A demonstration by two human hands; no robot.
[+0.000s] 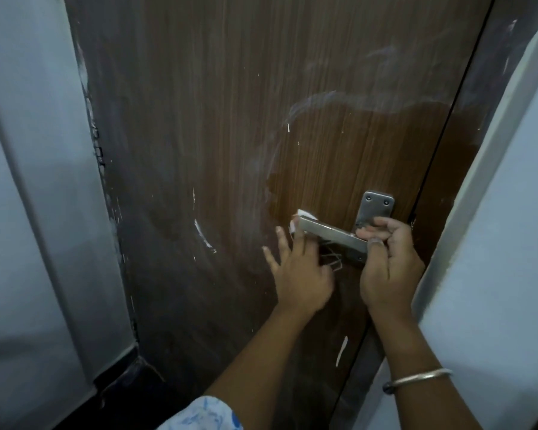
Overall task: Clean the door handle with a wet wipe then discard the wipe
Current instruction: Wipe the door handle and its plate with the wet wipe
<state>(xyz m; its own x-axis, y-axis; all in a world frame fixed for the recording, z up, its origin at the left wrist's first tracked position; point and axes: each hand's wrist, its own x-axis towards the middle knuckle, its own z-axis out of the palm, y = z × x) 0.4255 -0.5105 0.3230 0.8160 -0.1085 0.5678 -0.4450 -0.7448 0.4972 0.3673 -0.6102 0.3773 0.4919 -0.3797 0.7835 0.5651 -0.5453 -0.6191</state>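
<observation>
Two hands meet the handle (330, 234), which slants up-left from its plate (376, 206): I see the right hand (385, 262) curled round the plate end, while the left hand (302, 271), fingers splayed, presses the wipe (306, 214) against the free end.

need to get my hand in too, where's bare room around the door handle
Free: the bare door left of the left hand, and above the handle, left of its plate. Crowded: under the handle, where both hands sit, and between right hand and door frame.
</observation>
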